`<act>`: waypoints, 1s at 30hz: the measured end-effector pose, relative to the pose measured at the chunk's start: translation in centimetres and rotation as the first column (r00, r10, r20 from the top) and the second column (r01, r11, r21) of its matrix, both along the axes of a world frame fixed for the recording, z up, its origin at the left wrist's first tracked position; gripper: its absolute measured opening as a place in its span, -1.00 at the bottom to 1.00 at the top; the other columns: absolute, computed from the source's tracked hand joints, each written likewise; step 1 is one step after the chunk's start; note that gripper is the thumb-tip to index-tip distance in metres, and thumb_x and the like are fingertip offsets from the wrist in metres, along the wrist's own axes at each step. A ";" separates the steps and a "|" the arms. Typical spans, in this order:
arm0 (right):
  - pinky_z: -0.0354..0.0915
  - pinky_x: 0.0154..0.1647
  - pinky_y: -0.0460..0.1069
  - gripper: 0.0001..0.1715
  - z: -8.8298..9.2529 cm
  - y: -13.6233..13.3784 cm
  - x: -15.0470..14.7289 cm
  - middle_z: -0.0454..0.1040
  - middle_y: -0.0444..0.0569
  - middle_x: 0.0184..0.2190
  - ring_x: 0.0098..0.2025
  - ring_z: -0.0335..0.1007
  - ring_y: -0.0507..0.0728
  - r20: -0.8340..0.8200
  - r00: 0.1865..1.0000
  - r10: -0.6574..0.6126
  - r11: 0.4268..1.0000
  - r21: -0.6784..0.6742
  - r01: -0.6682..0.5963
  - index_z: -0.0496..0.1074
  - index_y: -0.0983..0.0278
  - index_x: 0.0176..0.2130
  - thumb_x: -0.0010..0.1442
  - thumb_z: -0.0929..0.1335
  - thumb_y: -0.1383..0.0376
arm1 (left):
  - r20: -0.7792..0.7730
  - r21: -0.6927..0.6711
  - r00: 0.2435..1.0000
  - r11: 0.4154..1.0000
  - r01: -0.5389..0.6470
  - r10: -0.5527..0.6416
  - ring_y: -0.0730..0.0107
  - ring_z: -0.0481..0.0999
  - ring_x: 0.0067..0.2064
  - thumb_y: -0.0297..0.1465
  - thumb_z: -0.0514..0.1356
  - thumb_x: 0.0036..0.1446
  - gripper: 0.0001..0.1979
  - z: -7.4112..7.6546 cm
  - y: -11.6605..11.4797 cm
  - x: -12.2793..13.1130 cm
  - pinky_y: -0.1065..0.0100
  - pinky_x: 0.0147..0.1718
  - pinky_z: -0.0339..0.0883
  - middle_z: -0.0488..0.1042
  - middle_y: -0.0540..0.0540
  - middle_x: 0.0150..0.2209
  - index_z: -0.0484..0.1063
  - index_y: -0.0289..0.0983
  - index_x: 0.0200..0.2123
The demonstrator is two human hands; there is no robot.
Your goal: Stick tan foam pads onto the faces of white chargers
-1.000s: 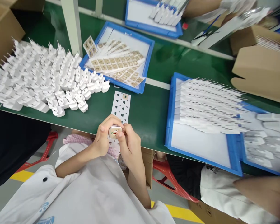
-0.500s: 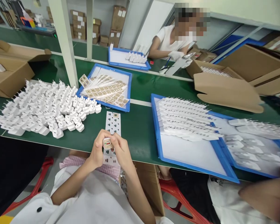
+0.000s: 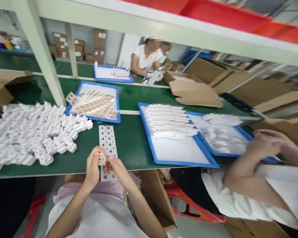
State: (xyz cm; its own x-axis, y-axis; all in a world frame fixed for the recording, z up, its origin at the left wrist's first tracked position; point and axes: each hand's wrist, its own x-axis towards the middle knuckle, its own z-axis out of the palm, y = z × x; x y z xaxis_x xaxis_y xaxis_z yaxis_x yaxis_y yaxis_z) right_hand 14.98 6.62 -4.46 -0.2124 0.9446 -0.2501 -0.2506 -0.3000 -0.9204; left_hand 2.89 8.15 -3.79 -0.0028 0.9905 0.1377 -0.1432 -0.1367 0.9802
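Head view: I am pinching one white charger [image 3: 101, 159] in my left grip [image 3: 92, 167], low and left of the frame's centre. My right grip [image 3: 117, 169] is bunching its fingers just beside it; I cannot tell whether they are pinching anything. One perforated label sheet [image 3: 107, 140] is lying beneath, one tan label [image 3: 109, 128] sitting at its far end, while its lower end is passing the near edge of the green tabletop [image 3: 129, 138].

Four blue trays are showing: the sticker tray [image 3: 118, 105] left of centre, a small far tray [image 3: 101, 72] above it, a middle tray [image 3: 181, 152] carrying rows of white pieces [image 3: 169, 120], and a right-hand tray [image 3: 197, 121] just beside that. The white plug pile [image 3: 32, 132] at left is overlapping too much for counting, and is hiding part of the sticker tray's rim.

One pale post [image 3: 37, 49] is standing at upper left, blocking some of the background. Two co-workers are sitting nearby, one across [image 3: 141, 54], one at right [image 3: 258, 148].
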 end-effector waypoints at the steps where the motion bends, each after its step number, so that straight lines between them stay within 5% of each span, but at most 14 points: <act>1: 0.26 -0.44 -0.01 -0.24 -0.6 -0.4 -0.5 0.39 -0.13 -0.54 -0.53 0.30 0.06 -0.028 0.999 -0.026 0.999 -0.022 0.025 0.43 0.23 -0.39 0.07 0.33 -0.41 | -0.022 0.001 1.000 1.000 0.000 0.000 0.26 0.45 -0.30 0.03 0.00 0.36 -0.50 -0.3 -0.2 0.3 0.27 -0.27 0.36 0.45 -0.09 -0.35 0.40 -0.23 -0.41; 4: 0.29 -0.38 -0.03 -0.30 -1.8 -1.3 -1.7 0.50 -0.09 -0.38 -0.41 0.37 0.06 -0.272 0.948 -0.165 0.982 -0.137 0.132 0.49 0.19 -0.19 0.05 0.42 -0.33 | -0.180 0.027 0.983 0.999 -0.018 0.023 0.12 0.54 -0.16 0.08 -0.04 0.35 -0.43 -1.5 -0.6 0.8 0.12 -0.07 0.42 0.55 -0.14 -0.26 0.46 -0.21 -0.43; 8: 0.33 -0.21 -0.02 -0.36 -2.0 -0.9 -0.8 0.55 -0.06 -0.22 -0.25 0.45 0.08 -0.476 0.841 -0.258 0.966 -0.133 0.221 0.49 0.14 -0.01 0.01 0.57 -0.08 | -0.340 0.098 0.938 0.989 0.109 -0.069 -0.05 0.44 0.24 0.06 -0.07 0.38 -0.46 -3.1 -0.4 1.4 -0.15 0.33 0.15 0.55 -0.14 0.11 0.60 -0.11 -0.21; 11: 0.34 -0.30 0.03 -0.26 -1.1 0.7 3.5 0.53 -0.01 -0.33 -0.37 0.41 0.10 -0.291 0.881 -0.373 0.925 -0.042 0.378 0.52 0.24 -0.05 -0.10 0.58 -0.12 | -0.346 0.042 0.924 0.981 0.188 -0.162 -0.06 0.27 0.40 0.04 -0.07 0.39 -0.50 -3.5 0.1 1.8 -0.13 0.34 0.22 0.32 -0.08 0.37 0.47 0.01 0.14; 14: 0.35 -0.33 0.05 -0.30 -0.1 2.9 11.4 0.52 0.02 -0.33 -0.39 0.39 0.10 -0.042 0.788 -0.614 0.787 0.042 0.616 0.54 0.33 -0.14 -0.09 0.56 -0.12 | -0.377 -0.091 0.888 0.965 0.245 -0.261 -0.04 0.25 0.43 0.05 -0.10 0.39 -0.49 -3.9 1.6 0.8 -0.12 0.34 0.27 0.29 -0.05 0.39 0.37 0.06 0.23; 19: 0.45 -0.13 0.06 -0.57 0.2 4.8 26.5 0.52 0.01 -0.10 -0.15 0.48 0.13 0.335 0.362 -0.870 0.421 0.122 0.899 0.46 0.33 -0.02 0.21 0.49 0.14 | -0.536 -0.259 0.774 0.938 0.229 -0.337 -0.14 0.43 0.31 0.12 -0.05 0.32 -0.47 -5.6 5.1 -2.8 -0.09 0.18 0.48 0.46 -0.10 0.26 0.51 0.01 0.04; 22: 0.48 0.02 0.17 -0.58 -0.5 5.2 32.3 0.47 0.06 0.08 0.02 0.49 0.18 0.503 0.166 -0.848 0.290 0.178 0.940 0.42 0.30 0.11 0.35 0.40 0.15 | -0.579 -0.282 0.753 0.944 0.174 -0.312 -0.16 0.50 0.24 0.11 -0.04 0.30 -0.49 -6.7 5.9 -3.8 -0.10 0.15 0.51 0.53 -0.11 0.18 0.56 -0.01 -0.06; 26: 0.46 0.08 0.22 -0.53 -1.4 6.4 36.3 0.45 0.10 0.14 0.09 0.47 0.23 0.596 0.029 -0.802 0.237 0.274 0.932 0.40 0.30 0.16 0.35 0.40 0.14 | -0.593 -0.241 0.738 0.946 0.219 -0.322 -0.17 0.48 0.24 0.09 0.02 0.28 -0.53 -7.5 5.7 -3.6 -0.15 0.18 0.48 0.56 -0.13 0.12 0.59 -0.04 -0.15; 30: 0.47 0.08 0.22 -0.54 -1.9 8.3 38.1 0.45 0.09 0.13 0.08 0.47 0.22 0.599 -0.001 -0.801 0.278 0.373 0.885 0.41 0.29 0.15 0.35 0.39 0.14 | -0.614 -0.234 0.715 0.942 0.238 -0.334 -0.13 0.45 0.26 0.03 0.01 0.32 -0.54 -8.2 5.7 -3.7 -0.15 0.20 0.45 0.52 -0.16 0.16 0.58 -0.07 -0.09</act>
State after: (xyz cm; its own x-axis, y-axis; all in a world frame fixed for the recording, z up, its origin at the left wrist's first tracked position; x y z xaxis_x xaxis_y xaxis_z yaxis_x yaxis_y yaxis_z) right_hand 53.11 14.94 -6.37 0.9528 0.2997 0.0481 0.1629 -0.3711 -0.9142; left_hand -0.80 13.85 -11.98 0.3245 0.9374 -0.1266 0.5092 -0.0603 0.8585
